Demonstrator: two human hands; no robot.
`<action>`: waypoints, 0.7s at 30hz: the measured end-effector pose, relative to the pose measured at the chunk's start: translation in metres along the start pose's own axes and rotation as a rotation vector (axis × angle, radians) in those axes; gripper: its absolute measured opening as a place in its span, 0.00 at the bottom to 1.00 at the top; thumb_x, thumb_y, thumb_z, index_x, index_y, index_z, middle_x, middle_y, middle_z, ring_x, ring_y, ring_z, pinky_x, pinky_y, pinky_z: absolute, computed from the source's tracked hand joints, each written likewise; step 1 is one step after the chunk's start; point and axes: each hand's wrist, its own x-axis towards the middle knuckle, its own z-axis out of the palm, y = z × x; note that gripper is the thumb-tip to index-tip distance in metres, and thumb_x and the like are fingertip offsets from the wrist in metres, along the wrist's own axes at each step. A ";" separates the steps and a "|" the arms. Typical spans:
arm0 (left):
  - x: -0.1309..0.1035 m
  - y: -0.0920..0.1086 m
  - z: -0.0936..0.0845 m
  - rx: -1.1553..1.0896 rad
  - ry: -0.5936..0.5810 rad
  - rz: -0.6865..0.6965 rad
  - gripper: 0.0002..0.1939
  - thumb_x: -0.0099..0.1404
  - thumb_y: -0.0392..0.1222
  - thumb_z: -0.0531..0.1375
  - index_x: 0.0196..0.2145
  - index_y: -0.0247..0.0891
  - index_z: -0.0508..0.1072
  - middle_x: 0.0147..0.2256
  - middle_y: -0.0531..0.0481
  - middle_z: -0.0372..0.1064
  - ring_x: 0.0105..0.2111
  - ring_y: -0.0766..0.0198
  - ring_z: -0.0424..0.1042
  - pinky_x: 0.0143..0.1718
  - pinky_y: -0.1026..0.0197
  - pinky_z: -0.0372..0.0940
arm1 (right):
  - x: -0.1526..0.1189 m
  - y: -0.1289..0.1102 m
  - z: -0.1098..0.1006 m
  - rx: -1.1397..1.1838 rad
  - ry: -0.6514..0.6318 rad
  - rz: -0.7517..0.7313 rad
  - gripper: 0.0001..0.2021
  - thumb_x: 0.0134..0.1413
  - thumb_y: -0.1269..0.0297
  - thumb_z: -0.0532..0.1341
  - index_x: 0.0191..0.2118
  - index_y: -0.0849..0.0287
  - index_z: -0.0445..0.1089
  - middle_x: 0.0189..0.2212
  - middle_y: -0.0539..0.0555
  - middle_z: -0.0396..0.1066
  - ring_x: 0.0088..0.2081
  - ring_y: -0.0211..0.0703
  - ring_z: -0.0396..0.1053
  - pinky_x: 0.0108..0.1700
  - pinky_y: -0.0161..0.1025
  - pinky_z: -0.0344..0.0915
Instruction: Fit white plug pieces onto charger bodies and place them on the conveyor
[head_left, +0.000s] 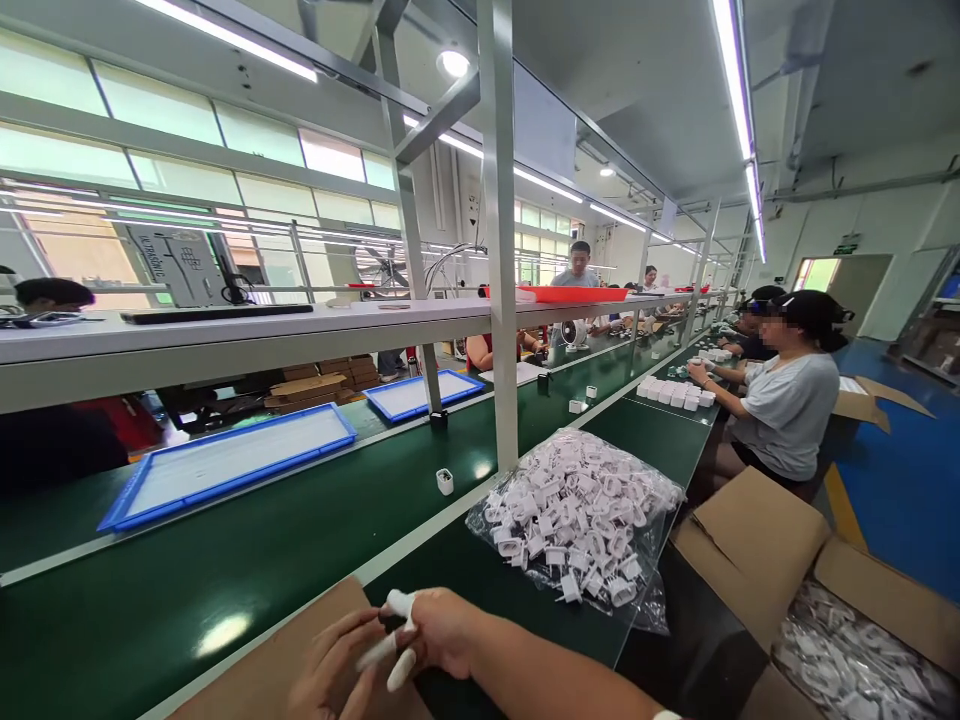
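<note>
best to keep a light, even fingertip grip – steadying with the left hand (334, 662) while working with the right hand (444, 630), white-covered at some fingertips. both curled and brought together over the flat brown cardboard (274, 650); too blurred to tell what, if anything, is pinched. ahead and rightward, near but apart from the right hand – small white plastic plug-like pieces (577, 500) in a clear plastic bag (654, 600).

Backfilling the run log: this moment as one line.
hands: left hand beside right hand | hold: unclear | below: brown cardboard | ahead-right: bagged white parts on green bench
</note>
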 end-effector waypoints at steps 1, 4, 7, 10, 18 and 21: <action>0.001 -0.002 0.000 -0.002 0.033 -0.046 0.14 0.70 0.53 0.58 0.44 0.45 0.80 0.48 0.45 0.77 0.47 0.51 0.78 0.46 0.53 0.77 | -0.004 -0.003 0.000 0.000 0.044 -0.041 0.22 0.63 0.47 0.63 0.49 0.64 0.71 0.19 0.43 0.65 0.14 0.30 0.59 0.28 0.32 0.66; 0.001 -0.004 0.000 -0.032 0.102 -0.192 0.17 0.68 0.56 0.58 0.41 0.42 0.78 0.46 0.42 0.77 0.47 0.48 0.77 0.44 0.49 0.75 | -0.017 -0.014 -0.001 -0.030 0.112 -0.154 0.25 0.57 0.45 0.68 0.47 0.65 0.75 0.32 0.55 0.78 0.21 0.30 0.66 0.34 0.32 0.67; -0.001 0.000 -0.002 -0.079 0.048 -0.349 0.19 0.67 0.57 0.56 0.40 0.41 0.78 0.48 0.42 0.75 0.49 0.47 0.75 0.46 0.47 0.74 | -0.033 -0.021 -0.005 -0.135 0.128 -0.274 0.26 0.59 0.42 0.64 0.42 0.65 0.79 0.38 0.59 0.80 0.31 0.35 0.72 0.40 0.34 0.68; -0.001 0.008 -0.004 -0.109 -0.014 -0.423 0.18 0.64 0.56 0.57 0.36 0.41 0.78 0.48 0.42 0.74 0.50 0.47 0.73 0.51 0.44 0.71 | -0.057 -0.022 -0.018 -0.445 0.196 -0.397 0.28 0.69 0.44 0.51 0.43 0.63 0.80 0.38 0.57 0.79 0.38 0.40 0.73 0.45 0.38 0.67; 0.010 0.022 -0.001 -0.127 -0.045 -0.455 0.15 0.59 0.54 0.58 0.30 0.43 0.78 0.46 0.43 0.76 0.49 0.47 0.73 0.54 0.46 0.69 | -0.118 -0.047 -0.099 -1.559 0.987 -0.208 0.15 0.58 0.77 0.56 0.46 0.66 0.77 0.50 0.67 0.72 0.53 0.56 0.64 0.51 0.47 0.58; 0.012 0.022 0.000 -0.140 -0.047 -0.476 0.15 0.58 0.54 0.57 0.29 0.42 0.78 0.45 0.42 0.76 0.48 0.47 0.74 0.54 0.45 0.70 | -0.118 -0.051 -0.122 -1.656 0.991 -0.149 0.15 0.52 0.82 0.57 0.41 0.65 0.77 0.47 0.66 0.73 0.52 0.56 0.64 0.50 0.46 0.56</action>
